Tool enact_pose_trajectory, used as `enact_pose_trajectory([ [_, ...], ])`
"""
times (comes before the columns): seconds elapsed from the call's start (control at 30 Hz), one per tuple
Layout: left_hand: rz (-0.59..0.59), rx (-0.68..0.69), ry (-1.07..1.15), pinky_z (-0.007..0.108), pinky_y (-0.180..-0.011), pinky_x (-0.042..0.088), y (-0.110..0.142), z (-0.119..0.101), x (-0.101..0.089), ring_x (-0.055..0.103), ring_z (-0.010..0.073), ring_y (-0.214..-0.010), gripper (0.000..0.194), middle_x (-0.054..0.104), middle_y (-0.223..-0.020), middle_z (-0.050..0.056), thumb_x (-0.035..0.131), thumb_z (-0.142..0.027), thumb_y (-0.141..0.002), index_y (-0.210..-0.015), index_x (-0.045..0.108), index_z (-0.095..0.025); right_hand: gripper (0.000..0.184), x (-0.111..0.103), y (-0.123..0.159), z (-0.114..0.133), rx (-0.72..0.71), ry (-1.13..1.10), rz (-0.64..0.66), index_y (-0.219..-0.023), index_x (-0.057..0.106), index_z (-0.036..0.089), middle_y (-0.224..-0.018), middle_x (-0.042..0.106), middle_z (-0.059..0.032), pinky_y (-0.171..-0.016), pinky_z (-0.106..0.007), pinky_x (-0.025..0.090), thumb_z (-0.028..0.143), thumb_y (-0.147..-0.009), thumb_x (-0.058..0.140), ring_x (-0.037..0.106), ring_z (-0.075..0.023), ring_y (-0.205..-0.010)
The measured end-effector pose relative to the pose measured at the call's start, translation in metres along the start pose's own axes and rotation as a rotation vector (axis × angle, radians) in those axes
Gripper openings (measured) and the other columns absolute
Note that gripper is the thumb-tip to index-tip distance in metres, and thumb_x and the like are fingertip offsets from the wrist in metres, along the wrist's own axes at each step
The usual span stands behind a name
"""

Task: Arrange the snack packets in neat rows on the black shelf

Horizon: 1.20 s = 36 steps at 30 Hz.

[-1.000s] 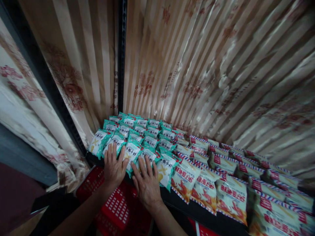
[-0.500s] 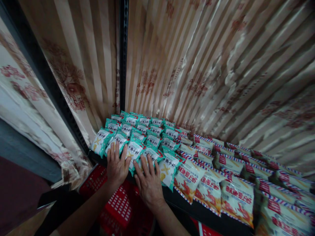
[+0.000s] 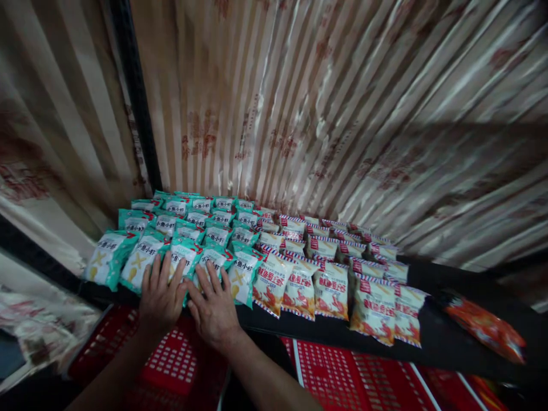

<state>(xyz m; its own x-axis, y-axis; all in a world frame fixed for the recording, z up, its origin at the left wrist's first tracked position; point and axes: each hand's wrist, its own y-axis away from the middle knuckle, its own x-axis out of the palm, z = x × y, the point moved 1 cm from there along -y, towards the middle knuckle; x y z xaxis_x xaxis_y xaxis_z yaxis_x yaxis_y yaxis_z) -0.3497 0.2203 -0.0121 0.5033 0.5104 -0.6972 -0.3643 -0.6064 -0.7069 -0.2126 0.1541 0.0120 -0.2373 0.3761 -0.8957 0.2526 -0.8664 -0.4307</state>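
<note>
Rows of teal-and-white snack bags [image 3: 140,260] stand upright on a black shelf. My left hand [image 3: 161,294] rests its outstretched fingers against the front of a teal snack bag [image 3: 178,258] in the nearest row, partly covering it. Just to its right, my right hand [image 3: 214,311] lies with fingers spread over another teal snack bag [image 3: 215,258]. Neither hand is closed around a bag. Beside my right hand, an uncovered teal bag [image 3: 244,277] ends the front row.
White snack bags with striped edges [image 3: 331,290] stand in rows to the right. An orange-red bag [image 3: 486,328] lies farther right on the black shelf [image 3: 454,351]. Red baskets [image 3: 329,374] sit below the front edge. A dark upright post [image 3: 136,85] and printed sheeting [image 3: 257,114] stand behind.
The view has turned right, bringing the orange-red bag and more red baskets into sight. My left hand has shifted rightward along the front row, closer to my right hand.
</note>
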Motion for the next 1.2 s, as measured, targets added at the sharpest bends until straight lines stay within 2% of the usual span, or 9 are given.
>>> enact_pose_trajectory([
  [0.23, 0.013, 0.016, 0.015, 0.058, -0.106, 0.020, 0.001, 0.001, 0.003, 0.011, 0.0350, -0.138, 0.064, 0.003, -0.153, 0.012, 0.042, -0.022, -0.088, -0.144, 0.011, -0.023, 0.044, -0.003, 0.000, -0.001, 0.000, -0.046, 0.012, -0.135, 0.037, 0.025, -0.149, 0.026, -0.0049, -0.108, -0.054, 0.019, 0.034, -0.093, 0.039, 0.007, -0.0264, -0.139],
  [0.53, -0.101, 0.098, 0.023, 0.061, -0.105, 0.019, 0.006, -0.005, 0.001, 0.009, 0.0373, -0.137, 0.071, 0.002, -0.153, 0.012, 0.046, -0.021, -0.085, -0.144, 0.008, -0.024, 0.045, -0.020, 0.000, 0.002, 0.023, -0.086, -0.034, -0.135, 0.037, 0.020, -0.151, 0.021, -0.0061, -0.110, -0.052, 0.019, 0.034, -0.093, 0.036, 0.007, -0.0251, -0.139],
  [0.63, -0.081, 0.145, 0.049, 0.061, -0.105, 0.018, 0.006, -0.015, 0.002, 0.010, 0.0368, -0.138, 0.070, 0.003, -0.153, 0.009, 0.045, -0.021, -0.084, -0.144, 0.010, -0.027, 0.046, -0.022, 0.002, -0.004, 0.089, -0.074, -0.078, -0.135, 0.036, 0.017, -0.151, 0.020, -0.0093, -0.108, -0.054, 0.020, 0.031, -0.092, 0.038, 0.006, -0.0263, -0.139],
  [0.77, -0.030, 0.156, 0.064, 0.060, -0.106, 0.017, 0.005, -0.025, 0.005, 0.010, 0.0360, -0.138, 0.068, 0.005, -0.153, 0.008, 0.041, -0.021, -0.083, -0.144, 0.011, -0.027, 0.048, -0.021, 0.004, -0.006, 0.109, -0.078, -0.063, -0.137, 0.033, 0.014, -0.151, 0.020, -0.0083, -0.109, -0.054, 0.020, 0.029, -0.092, 0.038, 0.006, -0.0259, -0.139],
  [1.0, -0.022, 0.191, 0.064, 0.059, -0.107, 0.014, 0.004, -0.025, 0.007, 0.010, 0.0354, -0.138, 0.067, 0.006, -0.153, 0.009, 0.036, -0.024, -0.083, -0.144, 0.011, -0.021, 0.055, -0.017, 0.002, -0.004, 0.106, -0.075, -0.034, -0.141, 0.023, 0.012, -0.151, 0.018, -0.0084, -0.110, -0.051, 0.021, 0.031, -0.092, 0.037, 0.005, -0.0257, -0.139],
  [1.2, -0.017, 0.158, 0.062, 0.059, -0.108, 0.012, 0.007, -0.025, 0.009, 0.006, 0.0337, -0.138, 0.065, 0.003, -0.153, 0.008, 0.033, -0.021, -0.085, -0.145, 0.007, -0.023, 0.062, -0.016, 0.002, 0.000, 0.115, -0.049, -0.030, -0.142, 0.020, 0.010, -0.150, 0.019, -0.0110, -0.108, -0.055, 0.025, 0.030, -0.088, 0.044, 0.007, -0.0288, -0.139],
])
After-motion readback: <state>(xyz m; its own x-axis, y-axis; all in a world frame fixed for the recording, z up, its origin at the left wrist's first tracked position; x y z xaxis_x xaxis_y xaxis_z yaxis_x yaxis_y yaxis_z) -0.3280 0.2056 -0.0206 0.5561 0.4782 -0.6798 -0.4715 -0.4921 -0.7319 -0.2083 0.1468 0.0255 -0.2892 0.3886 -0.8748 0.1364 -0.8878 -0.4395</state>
